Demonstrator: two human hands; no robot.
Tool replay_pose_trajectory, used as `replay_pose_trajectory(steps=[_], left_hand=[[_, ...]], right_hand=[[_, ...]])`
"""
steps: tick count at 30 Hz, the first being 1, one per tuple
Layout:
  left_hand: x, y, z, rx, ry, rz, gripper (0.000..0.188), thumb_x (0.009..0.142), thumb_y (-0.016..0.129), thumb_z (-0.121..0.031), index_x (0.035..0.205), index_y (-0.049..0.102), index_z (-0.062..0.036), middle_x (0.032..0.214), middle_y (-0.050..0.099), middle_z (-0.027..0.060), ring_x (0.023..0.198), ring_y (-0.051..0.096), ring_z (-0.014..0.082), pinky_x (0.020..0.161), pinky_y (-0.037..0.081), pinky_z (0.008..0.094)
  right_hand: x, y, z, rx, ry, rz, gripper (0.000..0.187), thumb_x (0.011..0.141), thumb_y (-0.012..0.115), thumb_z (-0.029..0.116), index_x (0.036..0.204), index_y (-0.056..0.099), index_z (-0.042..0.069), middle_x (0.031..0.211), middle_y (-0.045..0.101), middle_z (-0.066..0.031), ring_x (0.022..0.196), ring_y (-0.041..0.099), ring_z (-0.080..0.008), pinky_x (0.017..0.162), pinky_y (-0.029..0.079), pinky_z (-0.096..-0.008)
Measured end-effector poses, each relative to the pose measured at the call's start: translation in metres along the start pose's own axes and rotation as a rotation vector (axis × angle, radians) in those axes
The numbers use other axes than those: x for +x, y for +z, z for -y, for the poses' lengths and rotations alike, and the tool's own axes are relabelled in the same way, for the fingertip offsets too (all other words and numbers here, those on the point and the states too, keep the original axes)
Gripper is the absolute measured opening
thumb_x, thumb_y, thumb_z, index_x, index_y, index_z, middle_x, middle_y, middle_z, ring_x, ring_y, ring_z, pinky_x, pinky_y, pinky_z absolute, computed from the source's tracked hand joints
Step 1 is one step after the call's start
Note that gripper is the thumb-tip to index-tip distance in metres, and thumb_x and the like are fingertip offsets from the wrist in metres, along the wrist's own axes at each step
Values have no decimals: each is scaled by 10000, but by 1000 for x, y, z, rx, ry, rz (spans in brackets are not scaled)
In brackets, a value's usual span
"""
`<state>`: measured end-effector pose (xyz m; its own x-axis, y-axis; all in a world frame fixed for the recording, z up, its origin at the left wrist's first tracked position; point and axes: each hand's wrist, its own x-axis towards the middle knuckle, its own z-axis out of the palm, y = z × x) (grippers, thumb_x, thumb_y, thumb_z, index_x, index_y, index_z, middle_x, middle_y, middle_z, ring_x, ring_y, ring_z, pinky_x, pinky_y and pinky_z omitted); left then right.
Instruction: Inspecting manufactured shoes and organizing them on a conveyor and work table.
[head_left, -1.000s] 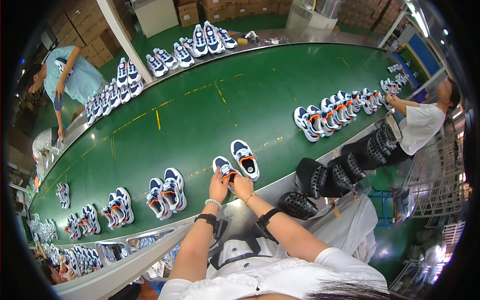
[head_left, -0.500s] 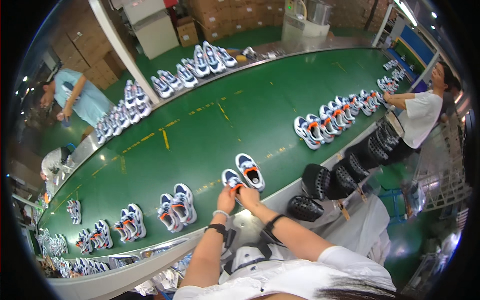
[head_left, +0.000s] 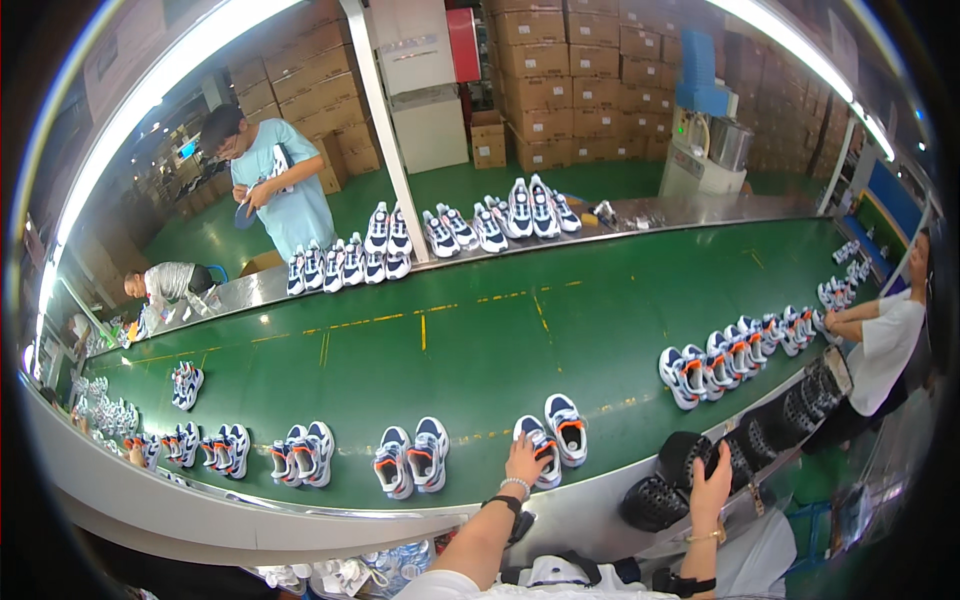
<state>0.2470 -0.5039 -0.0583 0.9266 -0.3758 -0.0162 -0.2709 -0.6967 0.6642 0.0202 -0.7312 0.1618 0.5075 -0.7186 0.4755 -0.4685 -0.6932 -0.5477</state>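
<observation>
- White-and-blue shoe [head_left: 538,447] with orange trim lay under the left hand [head_left: 523,462], whose fingers rested on its heel end; the hand sat flat on it rather than closed around it.
- Its mate [head_left: 567,428] stood just to the right of that hand, touching the first shoe, both on the green belt [head_left: 480,350].
- Right hand [head_left: 712,480] was raised well to the right of the left, fingers loosely spread, touching a black perforated last [head_left: 690,462] at the belt's near rim; whether it gripped it I could not tell.
- More black lasts [head_left: 780,432] ran on in a row beyond the right hand.
- Left of the left hand stood another pair [head_left: 412,458], then further pairs along the near edge.
- Farther right, a cluster of shoes [head_left: 740,352] lay before a seated person in white [head_left: 885,345].
- Across the belt, beyond both hands, shoes [head_left: 440,232] lined the far side, and a person in a light-blue shirt [head_left: 275,185] stood there.
</observation>
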Motion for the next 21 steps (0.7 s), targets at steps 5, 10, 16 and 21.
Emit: replay_pose_trajectory(steps=[5, 10, 16, 21], left_hand=[[17, -1, 8, 97, 38, -56, 708, 772, 659, -454, 1293, 445, -25, 1401, 375, 162, 1230, 424, 352, 1004, 389, 399], [29, -35, -9, -25, -55, 91, 793, 727, 714, -399, 1368, 352, -102, 1389, 390, 148, 1236, 425, 340, 976, 421, 393], [-11, -20, -55, 157, 262, -377, 606, 791, 604, -279, 1308, 400, -38, 1399, 340, 173, 1327, 289, 330, 1071, 192, 533], [-2, -16, -82, 470, 410, -114, 475, 773, 607, -413, 1041, 613, -21, 1134, 566, 105, 1231, 402, 242, 1015, 257, 484]], right_hand=[[1, 4, -27, -217, 255, 428, 648, 793, 621, 399, 1286, 415, 33, 1024, 604, -270, 983, 566, -421, 853, 433, -467], [1, 3, -27, -305, 253, 417, 644, 761, 659, 392, 1243, 444, 22, 964, 620, -277, 920, 596, -421, 799, 462, -466], [1, 5, -26, -265, 245, 349, 642, 730, 706, 355, 1221, 449, 30, 913, 624, -272, 880, 595, -438, 785, 458, -478], [7, -3, -30, -158, 284, 356, 580, 716, 715, 311, 1166, 468, 40, 921, 622, -266, 878, 600, -408, 796, 463, -441]])
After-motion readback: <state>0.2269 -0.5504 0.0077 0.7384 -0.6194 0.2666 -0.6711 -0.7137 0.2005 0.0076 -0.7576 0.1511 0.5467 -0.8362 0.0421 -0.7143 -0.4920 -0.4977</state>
